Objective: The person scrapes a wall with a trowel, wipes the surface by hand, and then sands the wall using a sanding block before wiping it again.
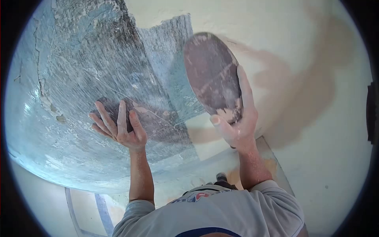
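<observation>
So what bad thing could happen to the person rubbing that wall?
The flat oval brown sanding pad is held by the right hand only at its lower edge, so it might slip. The left hand presses bare on the flaking, scraped grey-blue wall; loose paint could scratch its fingers.

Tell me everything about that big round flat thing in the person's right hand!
The disc is a flat oval-looking plate, dull reddish-brown with pale scuffs and a whitish smear at its lower edge. What it is made of cannot be told. It is held up, tilted, before the cream wall. The right hand has it in its grip from below, fingers along its right rim, thumb at the bottom.
</observation>
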A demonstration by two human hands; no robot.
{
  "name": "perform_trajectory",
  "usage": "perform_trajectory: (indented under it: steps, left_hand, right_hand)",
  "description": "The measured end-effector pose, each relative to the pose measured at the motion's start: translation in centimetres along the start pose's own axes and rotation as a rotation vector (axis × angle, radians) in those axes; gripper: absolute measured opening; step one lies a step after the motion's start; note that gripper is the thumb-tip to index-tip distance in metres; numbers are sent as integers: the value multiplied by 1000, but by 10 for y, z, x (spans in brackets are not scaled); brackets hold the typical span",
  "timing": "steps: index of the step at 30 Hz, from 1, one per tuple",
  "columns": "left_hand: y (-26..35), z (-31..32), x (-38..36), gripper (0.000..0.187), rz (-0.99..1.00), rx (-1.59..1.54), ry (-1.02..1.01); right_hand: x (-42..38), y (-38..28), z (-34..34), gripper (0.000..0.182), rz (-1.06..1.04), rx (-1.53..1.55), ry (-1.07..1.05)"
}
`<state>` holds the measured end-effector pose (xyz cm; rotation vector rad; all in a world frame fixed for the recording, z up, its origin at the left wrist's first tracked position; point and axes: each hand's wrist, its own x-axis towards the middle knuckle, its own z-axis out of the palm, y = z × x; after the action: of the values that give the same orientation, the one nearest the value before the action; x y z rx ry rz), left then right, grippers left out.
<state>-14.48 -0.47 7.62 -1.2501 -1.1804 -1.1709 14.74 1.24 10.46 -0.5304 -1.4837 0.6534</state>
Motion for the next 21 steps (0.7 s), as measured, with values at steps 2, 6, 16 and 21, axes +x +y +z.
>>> perform_trajectory:
  steps: [2, 6, 16, 21]
  left_hand:
    - [-2, -1, 0, 35, -3, 15, 0]
    - [2, 0, 1, 32, -56, -2, -12]
    - [2, 0, 3, 33, -2, -7, 18]
    - [3, 0, 4, 33, -14, -3, 11]
  right_hand:
    - [-3, 12, -2, 106, -124, -56, 1]
    - [-2, 3, 0, 107, -18, -17, -4]
    - [2, 2, 3, 107, -83, -46, -6]
    - [1, 3, 2, 104, -124, 50, -34]
